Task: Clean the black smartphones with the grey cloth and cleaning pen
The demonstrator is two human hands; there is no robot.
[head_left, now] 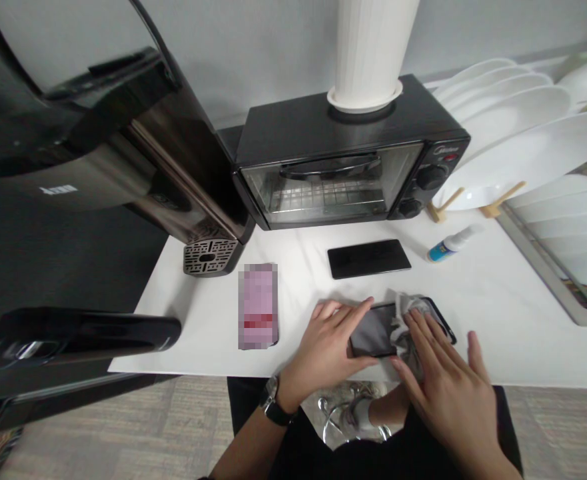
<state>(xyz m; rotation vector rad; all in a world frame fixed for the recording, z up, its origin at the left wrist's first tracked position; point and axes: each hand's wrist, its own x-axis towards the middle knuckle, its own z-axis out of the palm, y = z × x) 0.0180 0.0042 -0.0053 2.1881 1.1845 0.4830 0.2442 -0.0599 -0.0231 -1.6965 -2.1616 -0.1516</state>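
The fingers of the left hand [326,343] bend around the left end of a phone [376,330], index at its far edge and thumb at its near edge, gripping it. The right hand [448,383] has its fingers stretched out and laid on a grey cloth [407,327], which rests on the phone; its thumb stands apart near the phone's near edge. The phone lies on the white counter [523,353], close to the front edge, and the cloth and right hand hide part of its screen.

Just beyond lies a black phone [369,259], with a small bottle [447,247] standing to its right. Left of the hands is a pink phone [258,303], blurred into blocks. Behind, an oven [338,157] closes off the back, between a dispenser [208,257] on the left and a rack of plates [518,153] on the right
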